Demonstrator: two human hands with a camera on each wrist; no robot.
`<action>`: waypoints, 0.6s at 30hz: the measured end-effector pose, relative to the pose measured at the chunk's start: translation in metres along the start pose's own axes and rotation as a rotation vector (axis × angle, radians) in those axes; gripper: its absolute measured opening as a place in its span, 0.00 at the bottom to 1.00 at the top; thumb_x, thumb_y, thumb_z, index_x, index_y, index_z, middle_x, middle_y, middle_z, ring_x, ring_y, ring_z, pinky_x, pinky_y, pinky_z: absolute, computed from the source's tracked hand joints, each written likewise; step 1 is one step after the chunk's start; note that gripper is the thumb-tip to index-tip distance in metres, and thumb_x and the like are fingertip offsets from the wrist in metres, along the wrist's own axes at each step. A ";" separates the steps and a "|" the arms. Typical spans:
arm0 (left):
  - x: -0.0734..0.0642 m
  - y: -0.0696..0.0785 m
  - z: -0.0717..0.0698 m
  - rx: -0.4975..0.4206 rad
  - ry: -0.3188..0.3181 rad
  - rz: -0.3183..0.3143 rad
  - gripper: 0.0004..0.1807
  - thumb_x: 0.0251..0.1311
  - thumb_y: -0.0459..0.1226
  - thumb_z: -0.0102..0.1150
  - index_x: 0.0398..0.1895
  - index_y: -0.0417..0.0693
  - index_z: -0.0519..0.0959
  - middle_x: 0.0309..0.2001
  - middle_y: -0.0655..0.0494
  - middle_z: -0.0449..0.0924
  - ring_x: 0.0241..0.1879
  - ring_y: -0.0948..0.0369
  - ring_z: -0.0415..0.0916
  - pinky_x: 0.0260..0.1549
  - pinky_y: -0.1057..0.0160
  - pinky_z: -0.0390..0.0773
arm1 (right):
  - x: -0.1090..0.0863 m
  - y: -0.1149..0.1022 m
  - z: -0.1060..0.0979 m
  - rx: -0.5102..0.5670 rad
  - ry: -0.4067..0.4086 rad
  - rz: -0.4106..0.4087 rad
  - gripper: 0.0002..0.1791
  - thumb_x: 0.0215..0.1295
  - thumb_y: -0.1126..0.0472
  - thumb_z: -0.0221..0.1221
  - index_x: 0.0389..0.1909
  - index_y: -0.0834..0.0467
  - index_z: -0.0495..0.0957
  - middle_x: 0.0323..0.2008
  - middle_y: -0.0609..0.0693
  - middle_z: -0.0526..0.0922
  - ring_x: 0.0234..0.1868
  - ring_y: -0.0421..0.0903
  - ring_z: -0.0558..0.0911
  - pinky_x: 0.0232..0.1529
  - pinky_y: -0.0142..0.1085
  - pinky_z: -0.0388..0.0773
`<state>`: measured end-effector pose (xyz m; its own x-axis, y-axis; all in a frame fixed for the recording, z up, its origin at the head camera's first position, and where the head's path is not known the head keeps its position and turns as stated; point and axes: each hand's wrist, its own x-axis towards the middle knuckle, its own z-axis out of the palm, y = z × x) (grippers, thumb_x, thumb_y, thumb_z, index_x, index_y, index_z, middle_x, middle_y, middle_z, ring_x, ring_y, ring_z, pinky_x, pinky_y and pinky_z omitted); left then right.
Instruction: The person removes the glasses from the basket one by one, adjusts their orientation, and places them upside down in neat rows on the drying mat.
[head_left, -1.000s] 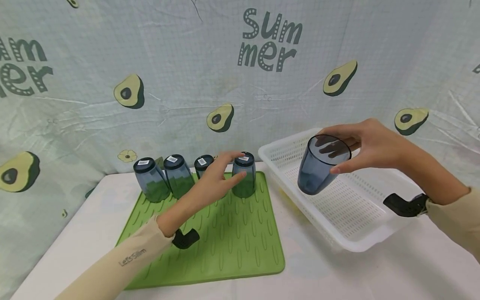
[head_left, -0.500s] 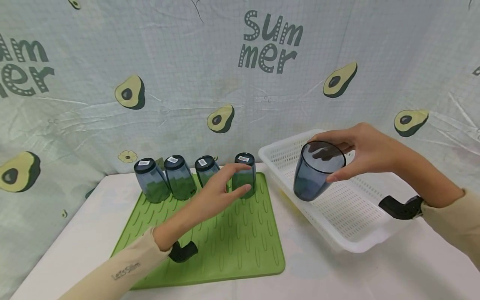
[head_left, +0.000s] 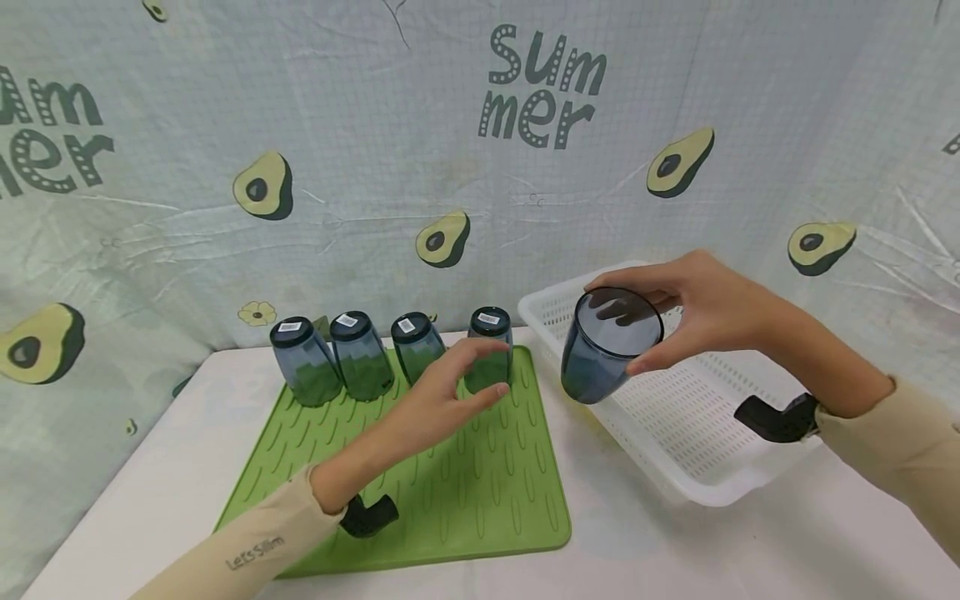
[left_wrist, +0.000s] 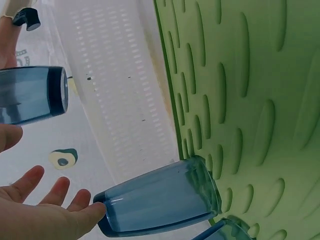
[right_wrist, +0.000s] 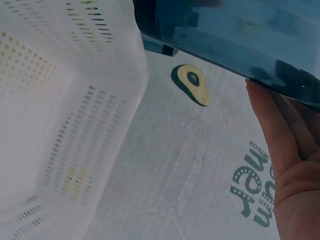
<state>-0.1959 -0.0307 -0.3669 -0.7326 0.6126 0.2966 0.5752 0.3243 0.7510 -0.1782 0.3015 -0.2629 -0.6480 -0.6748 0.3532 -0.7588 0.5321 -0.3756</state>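
My right hand [head_left: 701,312] grips a blue-tinted drinking glass [head_left: 604,354] near its rim, mouth up and slightly tilted, in the air by the left edge of the white basket [head_left: 697,487]. In the right wrist view the glass [right_wrist: 240,40] crosses the top, fingers against its side. My left hand [head_left: 442,392] hovers over the green drying mat [head_left: 480,508], fingers spread and holding nothing. Just behind its fingertips, in the head view, an upside-down glass [head_left: 489,329] stands on the mat. Several more upturned glasses line the mat's back edge, among them a leftmost glass [head_left: 303,362].
The perforated basket stands right of the mat on a white-covered table [head_left: 525,575]. A fabric backdrop [head_left: 360,108] printed with avocados rises behind the table. A gap in the glass row lies between the glass [head_left: 416,346] third from left and the rightmost one.
My right hand has carried the glass leftward and slightly down, from over the basket to its left edge. My left hand has drawn slightly down and to the right from the rightmost standing glass.
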 end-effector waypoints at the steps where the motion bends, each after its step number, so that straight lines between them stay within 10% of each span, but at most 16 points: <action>1: 0.000 0.000 0.001 -0.001 -0.001 -0.001 0.28 0.72 0.42 0.61 0.72 0.48 0.69 0.71 0.55 0.68 0.72 0.52 0.63 0.68 0.42 0.67 | 0.002 0.000 0.002 0.003 0.001 0.002 0.44 0.42 0.55 0.83 0.66 0.52 0.78 0.45 0.43 0.87 0.41 0.38 0.88 0.44 0.29 0.84; 18: -0.003 -0.012 0.011 -0.167 0.034 0.033 0.33 0.68 0.38 0.66 0.74 0.46 0.66 0.72 0.51 0.67 0.71 0.53 0.64 0.72 0.49 0.63 | 0.025 -0.013 0.018 0.100 0.024 -0.027 0.45 0.44 0.59 0.82 0.68 0.53 0.76 0.48 0.46 0.87 0.44 0.40 0.88 0.46 0.32 0.85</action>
<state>-0.1963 -0.0281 -0.3831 -0.7276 0.5955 0.3406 0.5330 0.1782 0.8271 -0.1834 0.2688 -0.2650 -0.6299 -0.6748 0.3846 -0.7664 0.4598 -0.4486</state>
